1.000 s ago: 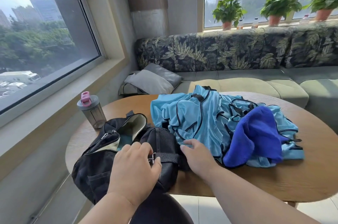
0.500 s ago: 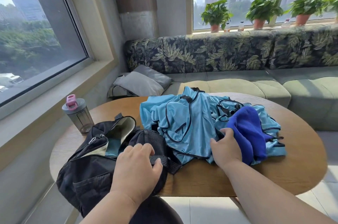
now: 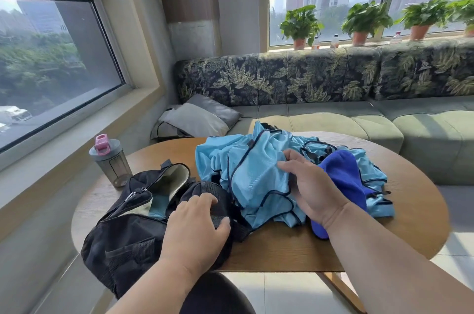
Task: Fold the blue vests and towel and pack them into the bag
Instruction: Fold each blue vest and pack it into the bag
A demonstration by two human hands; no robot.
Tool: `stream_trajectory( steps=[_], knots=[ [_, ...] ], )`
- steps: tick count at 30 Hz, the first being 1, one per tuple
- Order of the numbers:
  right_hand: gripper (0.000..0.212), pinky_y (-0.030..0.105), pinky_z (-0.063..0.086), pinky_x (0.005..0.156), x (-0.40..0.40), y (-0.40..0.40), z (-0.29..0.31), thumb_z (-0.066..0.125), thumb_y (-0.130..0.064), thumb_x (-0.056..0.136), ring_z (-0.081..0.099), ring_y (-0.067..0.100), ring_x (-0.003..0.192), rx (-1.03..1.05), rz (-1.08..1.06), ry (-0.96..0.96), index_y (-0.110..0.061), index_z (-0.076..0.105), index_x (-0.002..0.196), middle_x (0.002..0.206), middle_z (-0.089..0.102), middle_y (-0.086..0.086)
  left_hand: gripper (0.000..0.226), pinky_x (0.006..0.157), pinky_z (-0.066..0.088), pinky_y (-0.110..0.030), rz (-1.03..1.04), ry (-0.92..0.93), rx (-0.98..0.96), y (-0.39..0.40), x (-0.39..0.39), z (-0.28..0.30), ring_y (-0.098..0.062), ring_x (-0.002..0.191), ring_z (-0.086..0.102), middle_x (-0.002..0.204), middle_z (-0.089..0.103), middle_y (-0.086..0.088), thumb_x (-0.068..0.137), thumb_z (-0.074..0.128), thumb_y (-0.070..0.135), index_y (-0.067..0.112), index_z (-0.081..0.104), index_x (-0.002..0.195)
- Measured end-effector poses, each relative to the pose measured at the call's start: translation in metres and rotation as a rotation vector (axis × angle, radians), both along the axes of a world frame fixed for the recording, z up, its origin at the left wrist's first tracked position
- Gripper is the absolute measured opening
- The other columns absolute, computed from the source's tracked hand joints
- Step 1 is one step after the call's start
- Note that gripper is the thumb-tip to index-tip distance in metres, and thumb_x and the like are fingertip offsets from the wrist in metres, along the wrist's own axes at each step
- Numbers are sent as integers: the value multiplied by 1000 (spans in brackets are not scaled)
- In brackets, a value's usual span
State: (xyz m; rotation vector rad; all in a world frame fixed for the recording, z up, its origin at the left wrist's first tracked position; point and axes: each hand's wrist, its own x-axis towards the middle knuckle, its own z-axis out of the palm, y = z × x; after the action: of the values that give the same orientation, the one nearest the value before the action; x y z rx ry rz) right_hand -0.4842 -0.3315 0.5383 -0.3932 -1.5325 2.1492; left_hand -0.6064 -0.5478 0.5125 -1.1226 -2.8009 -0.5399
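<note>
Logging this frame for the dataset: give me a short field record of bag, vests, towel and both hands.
bag: black bag, unzipped, at the table's left edge
vests: light blue vests, unfolded in a heap on the table
towel: dark blue towel, crumpled on the heap's right side
left hand: left hand rests on the bag
right hand: right hand on the vests, fingers spread
packed: not yet

Table near edge: bare wood on the table (image 3: 282,252) ran between the bag (image 3: 128,236) and the forearm, open to a hand.
Table right end: bare wood past the vests (image 3: 256,175) and towel (image 3: 343,180).
Left rear: the bottle (image 3: 110,159) stood upright just behind the bag, blocking that corner.
Bag mouth: unzipped and gaping, with the left hand (image 3: 197,234) lying over the bag's near side.
Centre: the heaped vests filled it, the right hand (image 3: 313,185) resting on top.
</note>
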Motion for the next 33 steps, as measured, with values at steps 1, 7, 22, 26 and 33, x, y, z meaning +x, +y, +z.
stream_trajectory(
  steps=[1, 7, 22, 26, 33],
  knots=[
    [3, 45, 43, 92, 2, -4, 11, 65, -17, 84, 58, 28, 90, -26, 40, 60, -20, 66, 83, 92, 61, 11, 56, 106, 42, -33, -6, -13, 23, 2, 2, 1, -14, 117, 51, 119, 55, 15, 90, 60, 63, 36, 49, 138],
    [6, 38, 50, 80, 12, -37, 52, 59, -7, 80, 58, 26, 84, -119, 309, 206, -12, 59, 84, 89, 56, 12, 52, 107, 46, -42, -123, -234, 200, 17, 7, 12, -12, 122, 52, 123, 59, 19, 81, 63, 68, 44, 56, 127],
    [49, 17, 51, 76, 15, -37, -68, 75, -23, 90, 65, 9, 93, 391, 93, -590, -31, 54, 134, 119, 63, -3, 37, 61, 58, -35, -70, -1033, 948, -23, 22, 66, -24, 78, 76, 99, 79, -12, 106, 46, 9, 28, 77, 106],
    [54, 36, 60, 90, 10, -42, -102, 82, -39, 67, 68, 9, 101, 671, 81, -643, -39, 64, 118, 117, 67, -4, 25, 66, 59, -36, -34, -1083, 1061, -29, 18, 73, -24, 81, 75, 104, 78, -12, 106, 52, 15, 21, 76, 110],
    [25, 35, 56, 81, 15, -40, -83, 58, -3, 87, 67, 12, 83, 587, -134, -522, -22, 75, 87, 85, 77, -8, 23, 80, 63, -38, -12, -1074, 1131, -40, 14, 83, -24, 89, 77, 104, 80, -12, 108, 53, 17, 16, 75, 115]
  ],
)
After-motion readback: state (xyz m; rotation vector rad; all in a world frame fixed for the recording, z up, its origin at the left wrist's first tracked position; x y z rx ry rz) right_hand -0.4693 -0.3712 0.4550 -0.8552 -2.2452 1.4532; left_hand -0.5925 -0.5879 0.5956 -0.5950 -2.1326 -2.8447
